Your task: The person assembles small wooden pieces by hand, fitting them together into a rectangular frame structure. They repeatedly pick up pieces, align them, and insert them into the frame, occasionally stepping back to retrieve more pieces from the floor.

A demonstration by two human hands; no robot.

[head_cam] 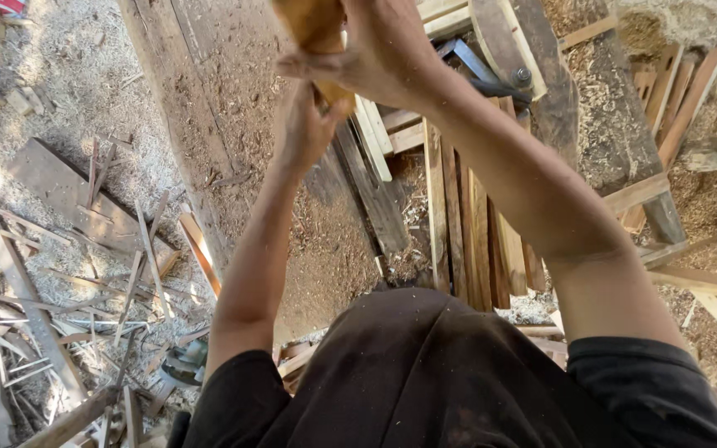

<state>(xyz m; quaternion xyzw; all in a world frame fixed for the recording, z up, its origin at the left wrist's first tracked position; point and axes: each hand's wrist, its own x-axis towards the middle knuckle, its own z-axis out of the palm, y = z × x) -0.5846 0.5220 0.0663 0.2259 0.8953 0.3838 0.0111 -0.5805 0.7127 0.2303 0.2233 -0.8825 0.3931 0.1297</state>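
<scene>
Both my hands are raised near the top of the view around a yellowish wooden piece (313, 25). My right hand (379, 46) wraps over its upper part. My left hand (300, 129) grips it from below, where the lower end of the wood pokes out between the fingers. Most of the piece is hidden by my hands or cut off by the top edge. Below me, my black shirt (425, 382) fills the bottom of the frame.
A wide sawdust-covered plank (234, 124) runs beneath my arms. Stacked wooden slats (466, 224) lie to its right beside a wooden frame (624, 141) with metal parts. Thin offcuts and strips (60, 290) litter the sawdust ground at left.
</scene>
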